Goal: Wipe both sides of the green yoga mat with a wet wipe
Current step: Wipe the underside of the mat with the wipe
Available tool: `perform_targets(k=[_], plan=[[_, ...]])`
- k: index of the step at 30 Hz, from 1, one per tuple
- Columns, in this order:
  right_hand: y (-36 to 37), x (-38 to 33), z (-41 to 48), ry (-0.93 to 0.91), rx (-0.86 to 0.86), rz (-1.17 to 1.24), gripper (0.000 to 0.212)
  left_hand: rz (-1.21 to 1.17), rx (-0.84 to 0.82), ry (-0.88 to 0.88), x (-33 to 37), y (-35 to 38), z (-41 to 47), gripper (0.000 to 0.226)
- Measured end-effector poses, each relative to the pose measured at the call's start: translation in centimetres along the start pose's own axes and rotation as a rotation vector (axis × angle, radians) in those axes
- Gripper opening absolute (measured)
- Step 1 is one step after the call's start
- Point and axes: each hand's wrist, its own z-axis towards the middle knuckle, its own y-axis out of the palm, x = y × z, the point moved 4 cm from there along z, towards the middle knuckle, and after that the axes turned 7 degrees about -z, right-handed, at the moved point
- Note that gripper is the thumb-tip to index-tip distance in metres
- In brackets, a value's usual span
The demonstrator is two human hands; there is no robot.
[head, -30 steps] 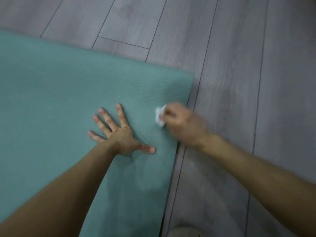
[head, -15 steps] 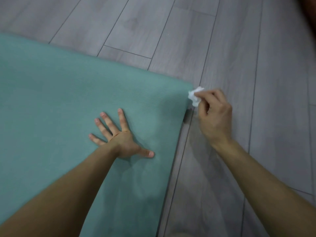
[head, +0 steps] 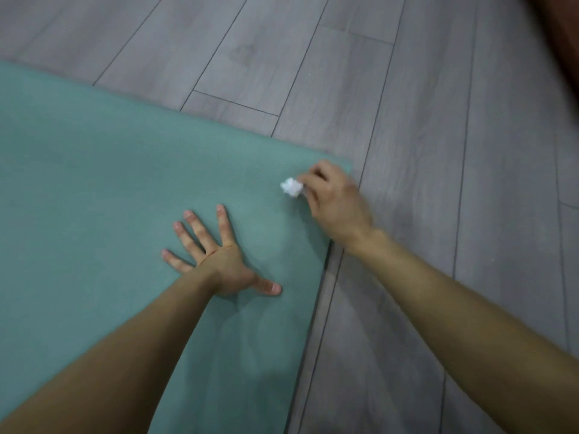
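Both our hands are over the green yoga mat, which lies flat on the grey plank floor. Our left hand presses palm-down, fingers splayed wide. Our right hand, slightly blurred, pinches a crumpled white wet wipe near the mat's far right corner, seemingly touching its surface.

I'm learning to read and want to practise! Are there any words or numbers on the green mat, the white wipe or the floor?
There are none to read.
The green yoga mat is plain, with no words, logo or numbers showing.
The crumpled wet wipe, pinched by the right hand, has no print.
The grey wooden floor shows only plank lines.
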Motion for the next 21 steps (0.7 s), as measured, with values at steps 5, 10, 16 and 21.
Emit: perform_targets(k=[5, 10, 16, 21], plan=[[0.4, 2.1, 6.0, 0.426, 0.117, 0.092, 0.025, 0.007, -0.002, -0.01, 0.2, -0.1, -0.3, 0.19], [1.3, -0.7, 3.5, 0.288, 0.022, 0.093, 0.029, -0.011, -0.007, -0.005, 0.1, 0.0, -0.2, 0.189], [1.7, -5.1, -5.1, -0.044, -0.179, 0.165, 0.05, -0.007, -0.009, -0.008, 0.1, 0.0, 0.0, 0.19], [-1.3, 1.7, 2.5, 0.339, 0.204, 0.084, 0.023, -0.002, -0.01, 0.0, 0.0, 0.2, 0.1, 0.189]])
